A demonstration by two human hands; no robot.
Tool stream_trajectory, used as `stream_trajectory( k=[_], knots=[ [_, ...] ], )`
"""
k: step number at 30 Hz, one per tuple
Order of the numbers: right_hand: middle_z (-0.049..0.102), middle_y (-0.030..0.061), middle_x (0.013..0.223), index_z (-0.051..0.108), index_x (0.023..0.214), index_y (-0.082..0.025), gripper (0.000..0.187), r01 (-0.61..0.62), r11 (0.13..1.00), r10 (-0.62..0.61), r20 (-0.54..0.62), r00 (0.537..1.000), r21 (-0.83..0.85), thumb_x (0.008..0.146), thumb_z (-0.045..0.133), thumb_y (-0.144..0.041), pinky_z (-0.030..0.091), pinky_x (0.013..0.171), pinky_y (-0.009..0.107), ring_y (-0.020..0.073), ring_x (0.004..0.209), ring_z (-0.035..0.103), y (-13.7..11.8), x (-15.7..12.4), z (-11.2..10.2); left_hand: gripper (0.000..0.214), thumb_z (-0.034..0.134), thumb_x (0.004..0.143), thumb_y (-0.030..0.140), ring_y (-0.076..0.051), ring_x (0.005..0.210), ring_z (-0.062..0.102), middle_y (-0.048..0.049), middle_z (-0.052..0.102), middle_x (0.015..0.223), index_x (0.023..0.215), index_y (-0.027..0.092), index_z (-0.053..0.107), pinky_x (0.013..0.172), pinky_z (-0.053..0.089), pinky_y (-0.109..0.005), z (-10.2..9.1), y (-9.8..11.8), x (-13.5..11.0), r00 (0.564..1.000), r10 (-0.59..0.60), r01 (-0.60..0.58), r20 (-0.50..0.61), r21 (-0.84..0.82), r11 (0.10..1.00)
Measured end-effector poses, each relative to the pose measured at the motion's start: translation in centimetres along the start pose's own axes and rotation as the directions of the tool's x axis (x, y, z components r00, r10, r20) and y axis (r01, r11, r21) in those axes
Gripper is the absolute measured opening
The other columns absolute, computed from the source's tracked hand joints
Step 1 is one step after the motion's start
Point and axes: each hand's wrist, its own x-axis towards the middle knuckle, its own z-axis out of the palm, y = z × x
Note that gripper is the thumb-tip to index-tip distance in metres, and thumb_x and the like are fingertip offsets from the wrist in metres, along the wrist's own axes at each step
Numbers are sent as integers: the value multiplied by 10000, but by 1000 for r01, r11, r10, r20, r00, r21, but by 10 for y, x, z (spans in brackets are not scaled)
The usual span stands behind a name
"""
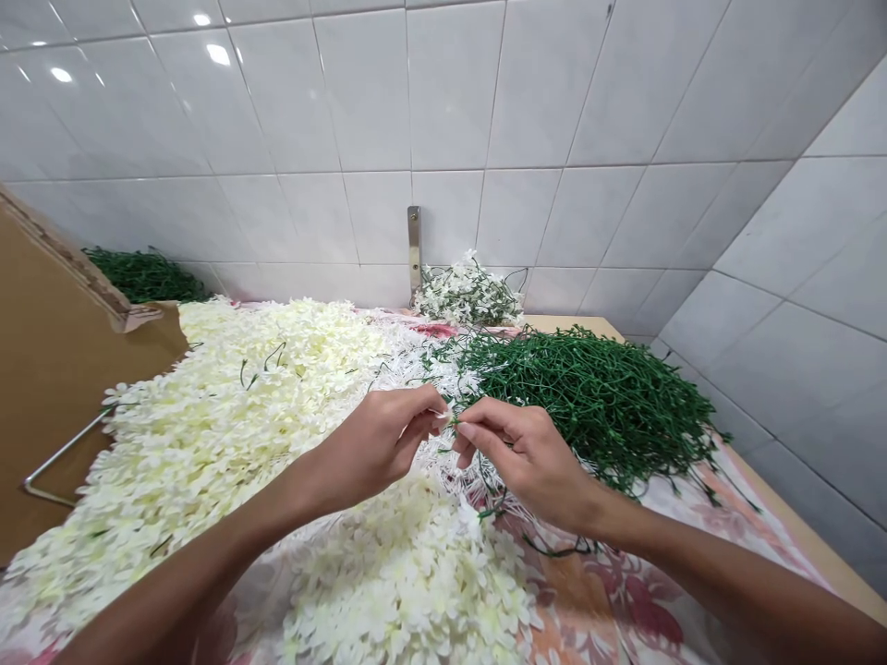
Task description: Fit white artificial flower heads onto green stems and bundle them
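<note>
Head-worn view (close), facing roughly forward-down.

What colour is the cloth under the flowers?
The cloth is white with a pink and orange floral pattern, best seen in the head view.

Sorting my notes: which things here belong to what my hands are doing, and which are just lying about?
Part of the work: left hand, right hand, thin green stem, green stem heap, cream artificial blossoms.
Lying about: cardboard sheet, floral cloth, steel wall bracket.
</note>
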Motion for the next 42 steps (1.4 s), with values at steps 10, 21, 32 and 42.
stream_trajectory(
  k=[10, 21, 32, 42],
  knots=[
    [629, -8, 662, 589, 776, -156, 198, -26, 999, 25, 26, 999, 29, 924, 458, -179, 429, 572, 208, 92, 599, 580, 5, 0, 2, 118, 448, 883, 108, -70, 591, 432, 26, 518, 682, 809, 151, 529, 579, 338, -171, 5, -5, 3, 997, 73, -72, -26, 30, 997],
    [583, -20, 606, 555, 736, -153, 220, 47, 999, -47, 55, 997, -1, 917, 431, -142, 401, 544, 200, 79, 536, 528, 7, 0, 2, 141, 421, 884, 91, -72, 602, 427, 34, 511, 690, 807, 168, 509, 594, 338, -168, 2, -5, 4, 997, 41, -40, 64, -8, 999],
    [575, -15, 599, 543, 736, -159, 211, 36, 999, -36, 61, 997, -1, 910, 424, -142, 403, 537, 212, 88, 521, 524, 7, 0, 3, 153, 423, 852, 64, -79, 592, 434, 30, 515, 674, 785, 166, 515, 579, 337, -173, 5, -6, 5, 997, 45, -45, 66, 2, 999],
    [568, -16, 586, 537, 730, -164, 216, 14, 999, -12, 69, 998, -33, 908, 418, -136, 390, 521, 206, 88, 509, 518, 10, -1, 5, 174, 414, 826, 43, -88, 587, 430, 21, 520, 666, 761, 163, 522, 562, 328, -184, 8, -9, 6, 995, 40, -40, 90, 0, 999]
  ],
)
